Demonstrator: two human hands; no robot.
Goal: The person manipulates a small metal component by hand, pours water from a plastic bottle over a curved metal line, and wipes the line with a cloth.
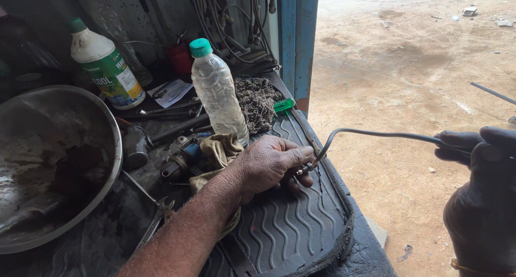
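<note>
Grey cable (376, 134) is what both my hands are on. My left-hand fingers (301, 157) are pinched around its small metal end fitting (304, 170), pressing it down against the ribbed black rubber mat (285, 228) that covers the bench (371, 255); the heel of the left hand (269, 167) rests on the mat, which I judge steadies the tip. From there the cable rises, bends sharply and runs right, out over the bench edge, to my right hand (481, 202). That hand is clenched around the cable's sheath at the frame's right edge, held up in the air over the sandy ground (408, 67), so the length between the hands hangs taut and clear of the clutter.

Just behind my left wrist lies a tan rag (220, 148), bunched over dark metal parts (180, 159). A clear plastic bottle with a green cap (217, 91) stands upright just beyond the rag, and a wad of dark fibrous waste (258, 99) lies to its right. Farther left, a white bottle with a green label (107, 67) leans against the back wall. A large dented steel bowl (115, 148) fills the near left, and a spanner (156, 215) lies on the mat beside my forearm. A blue-painted post (298, 35) marks the far edge of the bench.
</note>
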